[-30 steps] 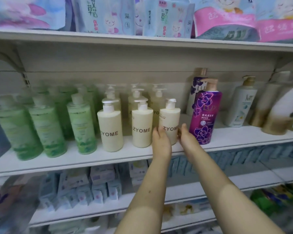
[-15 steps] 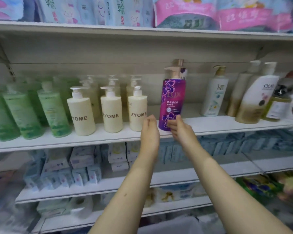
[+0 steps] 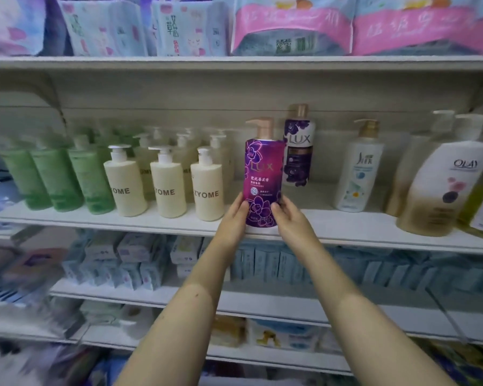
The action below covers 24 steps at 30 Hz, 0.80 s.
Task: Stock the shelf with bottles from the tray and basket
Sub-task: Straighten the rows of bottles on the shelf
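Observation:
A purple LUX pump bottle [image 3: 262,174] stands upright at the front edge of the middle shelf [image 3: 346,227]. My left hand [image 3: 234,215] holds its lower left side and my right hand [image 3: 290,218] holds its lower right side, fingers wrapped around the base. A second, darker LUX bottle [image 3: 299,146] stands behind it to the right. Three cream ZYOME pump bottles [image 3: 166,185] stand in a row just left of my hands, with more behind them. No tray or basket is in view.
Green bottles [image 3: 56,176] fill the shelf's left end. A white pump bottle [image 3: 356,168] and a white-and-gold OLAY bottle [image 3: 444,190] stand to the right. Tissue packs [image 3: 290,23] sit on the shelf above, small boxes [image 3: 129,260] on the shelves below.
Both hands have moved from beside the rightmost ZYOME bottle to the purple LUX bottle and now hold its base. The view has shifted right.

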Each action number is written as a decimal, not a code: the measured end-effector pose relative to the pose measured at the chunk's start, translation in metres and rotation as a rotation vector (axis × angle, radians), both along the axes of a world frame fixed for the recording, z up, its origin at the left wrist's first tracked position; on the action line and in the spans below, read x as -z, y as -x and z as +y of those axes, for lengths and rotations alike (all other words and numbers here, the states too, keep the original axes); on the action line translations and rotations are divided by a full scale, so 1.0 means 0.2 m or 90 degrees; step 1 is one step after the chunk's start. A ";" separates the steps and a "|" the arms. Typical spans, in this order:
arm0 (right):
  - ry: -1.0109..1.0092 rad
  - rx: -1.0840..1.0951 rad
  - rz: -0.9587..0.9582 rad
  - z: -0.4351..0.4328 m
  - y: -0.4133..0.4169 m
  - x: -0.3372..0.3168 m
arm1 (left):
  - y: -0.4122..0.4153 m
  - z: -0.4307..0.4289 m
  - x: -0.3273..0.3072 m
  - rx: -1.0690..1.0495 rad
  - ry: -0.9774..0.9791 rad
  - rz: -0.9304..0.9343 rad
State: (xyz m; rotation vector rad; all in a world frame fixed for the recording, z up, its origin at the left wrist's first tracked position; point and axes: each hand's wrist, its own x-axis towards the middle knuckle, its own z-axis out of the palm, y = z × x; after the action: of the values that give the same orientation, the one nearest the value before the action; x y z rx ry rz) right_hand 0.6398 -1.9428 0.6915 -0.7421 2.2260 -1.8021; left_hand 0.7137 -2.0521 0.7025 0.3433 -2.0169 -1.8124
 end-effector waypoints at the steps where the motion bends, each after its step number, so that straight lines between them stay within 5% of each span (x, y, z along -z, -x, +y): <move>1: -0.001 0.012 0.009 0.00 0.01 0.02 | 0.01 -0.01 0.01 -0.005 -0.012 -0.008; 24: -0.089 0.045 -0.009 -0.10 -0.01 0.00 | 0.05 -0.15 0.04 0.089 -0.069 -0.029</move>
State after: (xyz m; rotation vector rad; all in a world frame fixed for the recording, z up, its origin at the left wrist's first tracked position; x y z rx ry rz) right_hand 0.6417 -1.9628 0.6924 -0.6278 2.3684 -1.6546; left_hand 0.7032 -2.0825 0.6944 0.2833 -2.0240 -2.0214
